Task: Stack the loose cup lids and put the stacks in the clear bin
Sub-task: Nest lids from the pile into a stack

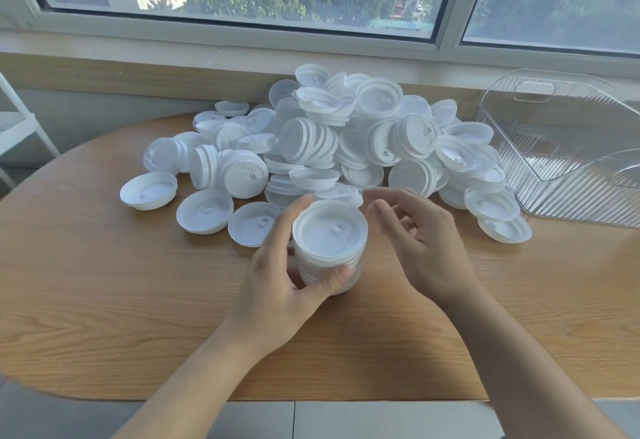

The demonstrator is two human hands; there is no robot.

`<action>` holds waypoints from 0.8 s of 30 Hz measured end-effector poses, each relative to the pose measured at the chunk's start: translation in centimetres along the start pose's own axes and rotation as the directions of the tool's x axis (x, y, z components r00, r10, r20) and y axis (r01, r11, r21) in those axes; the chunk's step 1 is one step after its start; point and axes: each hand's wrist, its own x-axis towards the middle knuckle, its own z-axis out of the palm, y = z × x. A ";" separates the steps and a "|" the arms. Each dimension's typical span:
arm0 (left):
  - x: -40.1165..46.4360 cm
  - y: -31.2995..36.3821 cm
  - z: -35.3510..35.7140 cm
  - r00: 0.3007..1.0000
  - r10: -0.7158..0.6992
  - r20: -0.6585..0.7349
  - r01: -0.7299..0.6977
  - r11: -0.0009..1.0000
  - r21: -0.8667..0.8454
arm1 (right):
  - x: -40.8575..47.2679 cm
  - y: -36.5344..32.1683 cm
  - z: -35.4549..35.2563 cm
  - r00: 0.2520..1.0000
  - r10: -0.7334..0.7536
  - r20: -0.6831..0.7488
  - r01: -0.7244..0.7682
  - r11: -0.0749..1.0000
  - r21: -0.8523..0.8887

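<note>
Just below the centre of the frame, the left hand (294, 279) held a short stack of white, round, thin plastic cup lids (329, 244) just above the oval wooden table (104, 283), the thumb curled round the near side and the fingers wrapped round the far left side of the stack. The lids looked very light and slightly flexible, with smooth, slippery rims, so a stack of them would likely slide apart or tilt unless gripped round its sides, thumb opposite fingers, rather than pinched by the top lid alone; too hard a squeeze might buckle the thin walls. The right hand (415, 241) hovered just beside the stack, to its right, fingers loosely curled and moderately spread, holding nothing and not clearly touching the lids. Behind the hands, across the middle of the frame, lay a large heap of loose white lids (329, 141), some already nested in short runs lying on their sides. The clear ribbed plastic bin with a handle cut-out (561, 148) stood at the right edge of the frame, touching the heap, with no stacks visible inside it, so the work seemed at an early stage.
</note>
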 end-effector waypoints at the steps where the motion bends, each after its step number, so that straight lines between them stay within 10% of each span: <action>1: -0.2 -0.1 -0.3 1.000 -0.002 -0.010 0.002 1.000 0.003 | 0.5 0.1 0.4 0.999 -0.004 -0.042 0.003 1.000 -0.021; 24: -0.7 -0.8 -3.3 0.999 -0.034 -0.030 0.035 0.999 0.029 | 5.6 1.3 6.6 0.982 -0.104 -0.159 0.033 0.917 -0.397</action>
